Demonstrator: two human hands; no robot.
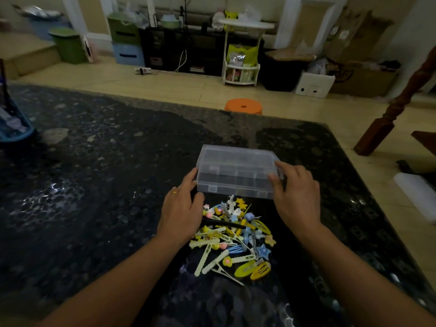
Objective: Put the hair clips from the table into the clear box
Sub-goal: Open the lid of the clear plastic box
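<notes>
Dark, speckled stone makes up the bench (94, 185), glossy enough to catch pale glints of light, with tiled floor around it. At the middle of the bench sits the clear box (238, 171), its lid shut and a small latch showing on the front edge. The left hand (182, 208) lies at the box's 9 o'clock side, fingers held fairly straight with the tips touching the left end and the thumb against the lower front corner; a gold ring shows on one finger. The right hand (297, 197) grips the box's 3 o'clock end, thumb curled onto the front corner and fingers bent over the top edge.

Just beside the box at its 6 o'clock, between the two forearms, lies the heap of hair clips (236, 239): yellow snap clips, pale cream alligator clips, blue stars, small pink and white charms, and one long black clip (224, 224) lying across the pile. The nearest clips lie close under the box's front edge.

Beyond the bench at 12 o'clock stands an orange stool (243, 106), and farther back a white shelf rack (240, 67) with packets, next to a dark low cabinet (188, 48). Green and blue bins (126, 41) are stacked at 11 o'clock.
</notes>
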